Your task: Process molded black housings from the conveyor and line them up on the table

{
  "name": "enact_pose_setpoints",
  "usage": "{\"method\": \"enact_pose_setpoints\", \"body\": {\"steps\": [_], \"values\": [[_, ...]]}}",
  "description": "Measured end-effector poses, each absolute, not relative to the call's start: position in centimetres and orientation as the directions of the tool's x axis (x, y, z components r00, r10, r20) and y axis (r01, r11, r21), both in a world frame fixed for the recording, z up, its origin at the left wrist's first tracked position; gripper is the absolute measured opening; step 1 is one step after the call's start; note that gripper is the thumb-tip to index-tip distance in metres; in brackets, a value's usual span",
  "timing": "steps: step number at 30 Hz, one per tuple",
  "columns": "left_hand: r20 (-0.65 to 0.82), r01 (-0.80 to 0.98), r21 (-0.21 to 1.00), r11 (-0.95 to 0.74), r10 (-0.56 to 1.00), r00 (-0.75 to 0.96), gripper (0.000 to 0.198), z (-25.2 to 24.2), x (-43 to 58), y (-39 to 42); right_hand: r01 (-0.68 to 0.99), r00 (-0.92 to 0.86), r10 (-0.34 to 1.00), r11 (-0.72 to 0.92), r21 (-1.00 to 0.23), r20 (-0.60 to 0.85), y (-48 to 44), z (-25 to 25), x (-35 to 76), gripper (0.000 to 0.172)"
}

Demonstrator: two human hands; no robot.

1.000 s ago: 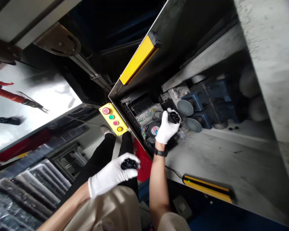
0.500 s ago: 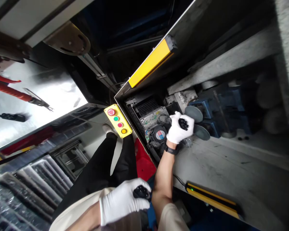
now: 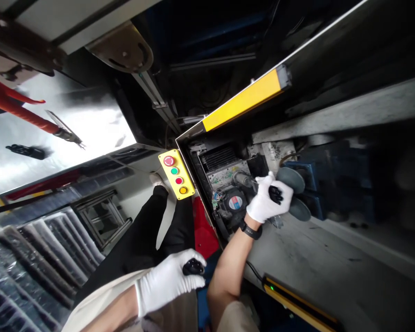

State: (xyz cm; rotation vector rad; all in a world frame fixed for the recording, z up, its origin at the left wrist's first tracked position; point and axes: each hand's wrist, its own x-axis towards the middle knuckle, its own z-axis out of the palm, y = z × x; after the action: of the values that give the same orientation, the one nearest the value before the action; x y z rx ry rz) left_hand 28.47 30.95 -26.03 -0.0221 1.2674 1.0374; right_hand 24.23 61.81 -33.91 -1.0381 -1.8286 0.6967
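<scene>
My right hand [image 3: 268,202], in a white cotton glove, grips a small black plastic part [image 3: 275,194] inside an open machine bay. It sits beside a metal cylinder [image 3: 242,179] and just above a round black fan unit [image 3: 235,204]. Its fingertips nearly reach a grey disc [image 3: 290,180]. My left hand [image 3: 168,282], also gloved in white, holds a similar black plastic part [image 3: 194,266] low in the view, well away from the bay. Both parts are partly hidden by the fingers, so their exact type is unclear.
A yellow push-button box [image 3: 176,174] with a red stop button sits at the bay's corner. Blue housings [image 3: 318,177] stand behind the discs. Yellow light-curtain bars [image 3: 244,102] line the opening. Black-trousered legs [image 3: 148,240] and a plastic-wrapped stack [image 3: 31,272] lie left.
The whole view has turned and shifted. My right hand has moved deeper into the bay, closer to the grey discs. My left hand has dropped lower in the view, still holding its part.
</scene>
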Motion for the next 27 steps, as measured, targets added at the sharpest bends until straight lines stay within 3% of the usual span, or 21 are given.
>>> {"method": "enact_pose_setpoints", "body": {"steps": [7,21,27], "values": [[-0.785,-0.666,0.547,0.507,0.586,-0.2,0.033,-25.6,26.9,30.7,0.319,-0.239,0.871,0.488,-0.812,0.429,61.9,-34.6,24.3,0.03],[-0.815,-0.638,0.519,0.568,0.553,-0.171,0.038,-26.4,25.9,29.3,0.402,-0.25,0.86,0.511,-0.76,0.445,62.2,-34.3,24.2,0.034],[-0.754,-0.614,0.597,0.515,0.623,-0.21,0.029,-26.4,25.1,29.4,0.343,-0.225,0.868,0.496,-0.798,0.443,61.8,-34.2,24.0,0.032]]}}
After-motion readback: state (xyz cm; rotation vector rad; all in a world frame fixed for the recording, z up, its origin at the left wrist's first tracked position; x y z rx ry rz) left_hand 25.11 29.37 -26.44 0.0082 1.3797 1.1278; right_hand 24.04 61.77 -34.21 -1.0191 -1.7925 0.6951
